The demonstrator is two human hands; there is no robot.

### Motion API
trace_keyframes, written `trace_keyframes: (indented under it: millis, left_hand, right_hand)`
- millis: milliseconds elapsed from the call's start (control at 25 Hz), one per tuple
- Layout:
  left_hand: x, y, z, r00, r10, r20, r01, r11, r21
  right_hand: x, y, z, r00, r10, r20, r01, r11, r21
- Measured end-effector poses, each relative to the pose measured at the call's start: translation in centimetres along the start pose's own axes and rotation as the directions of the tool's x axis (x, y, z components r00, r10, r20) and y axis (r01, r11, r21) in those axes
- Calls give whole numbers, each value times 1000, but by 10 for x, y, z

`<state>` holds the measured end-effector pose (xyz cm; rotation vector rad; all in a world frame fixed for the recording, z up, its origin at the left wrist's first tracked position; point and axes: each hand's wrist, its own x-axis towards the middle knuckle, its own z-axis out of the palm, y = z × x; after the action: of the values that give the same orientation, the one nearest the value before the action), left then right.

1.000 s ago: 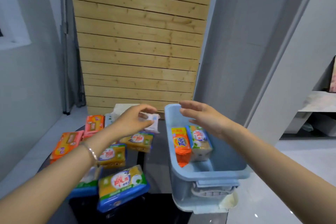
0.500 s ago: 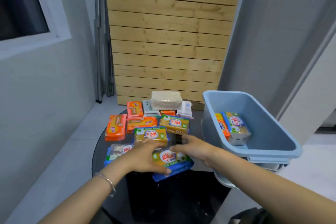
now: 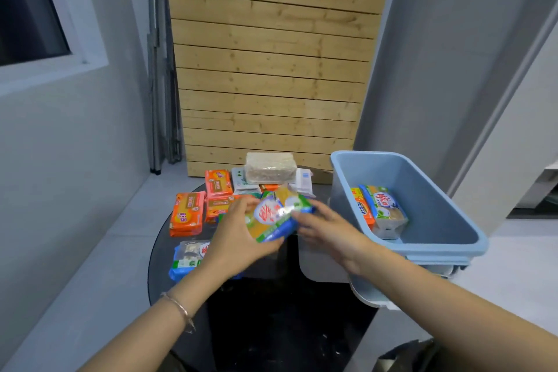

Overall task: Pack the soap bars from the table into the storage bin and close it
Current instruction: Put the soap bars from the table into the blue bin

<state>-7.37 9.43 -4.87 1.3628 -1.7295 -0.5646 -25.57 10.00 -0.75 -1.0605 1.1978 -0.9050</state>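
Glossy plastic wraps the soap pack (image 3: 273,217), so prob. slippery; the bar inside looks stiff and fairly light. Left hand (image 3: 238,238) curls round its left end, holding it above the table (image 3: 271,311), near the storage bin (image 3: 422,246). Right hand (image 3: 326,232) reaches its right end w/ fingers mostly straight; blur hides any pinch. Best gripped across the short edges.

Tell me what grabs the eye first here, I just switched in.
A green-and-blue soap pack, blurred, is held above the black table, the left hand gripping it and the right hand at its other end. Right of it, the open blue bin holds two packs; orange packs crowd the table's left.
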Motion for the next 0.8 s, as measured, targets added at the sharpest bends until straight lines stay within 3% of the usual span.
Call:
trace_keyframes:
  millis: [120,280,440,640,800]
  left_hand:
    - [15,47,-7,992,45,-119,-60,990,-129]
    - [30,99,19,985,68,-160,-108,961,-255]
    - [54,116,61,998,-12,-60,-21,855,-518]
    - [69,102,120,991,-112,78,137,780,-611]
    - [71,87,142,983,-171,66,176,785,-594]
  right_hand:
    - [-8,-42,-7,987,-153,43,140,968,209]
    - [-19,-79,-41,975,-220,-43,223,971,91]
    - [-22,-97,-103,965,-209,-161,215,976,23]
    - [-12,-85,-163,980,-53,-193,17,983,-182]
    - [1,-47,-168,978,163,-129,-195,935,-296]
